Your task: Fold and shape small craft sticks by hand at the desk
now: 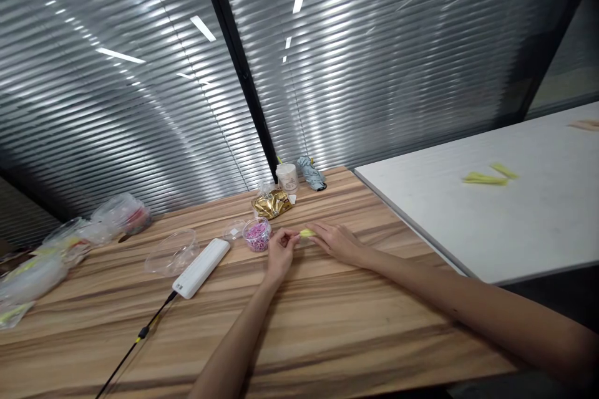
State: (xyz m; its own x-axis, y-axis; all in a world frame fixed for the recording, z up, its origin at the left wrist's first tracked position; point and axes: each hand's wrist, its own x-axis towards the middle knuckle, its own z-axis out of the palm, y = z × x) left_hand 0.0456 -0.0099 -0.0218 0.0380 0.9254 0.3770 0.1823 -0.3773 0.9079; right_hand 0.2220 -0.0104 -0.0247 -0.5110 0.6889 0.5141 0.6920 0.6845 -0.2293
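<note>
1. Pinching one yellow piece (307,233) over the wooden table (327,330): your left hand (281,250) and right hand (340,242), fingertips closed.
2. One tub of pink bits (257,235) beside your left hand.
3. Two yellow strips (485,179) on the white table (515,230).

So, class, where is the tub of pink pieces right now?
In the head view, the tub is on the wooden table, just left of the left hand and in front of the gold packet.
</note>
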